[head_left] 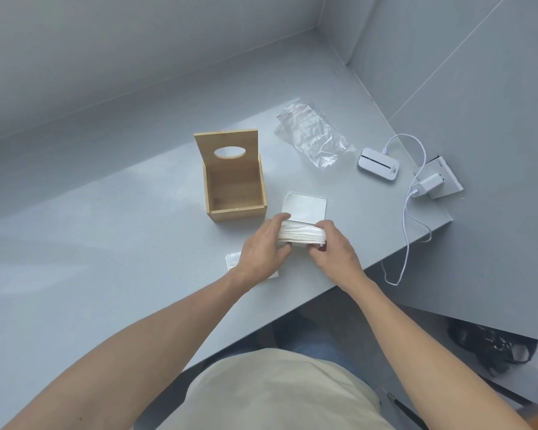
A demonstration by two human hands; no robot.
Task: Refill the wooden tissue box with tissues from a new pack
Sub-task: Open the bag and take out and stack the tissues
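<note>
Right now I see my left hand (263, 248) and my right hand (333, 248) curled around the two ends of a thick white stack of folded tissues (302, 234), squeezing it between them just above the pale grey table (106, 259). One flat white tissue sheet (305, 207) lies just behind the stack. Near it, to the left, stands the square wooden tissue box (235, 193), open, with its lid (227, 152) tipped up and an oval hole in it. Farther back lies the crinkled clear plastic wrapper (314, 135). Off to the right sit a small white device (378, 164) and a white charger with its cable (427, 184).
</note>
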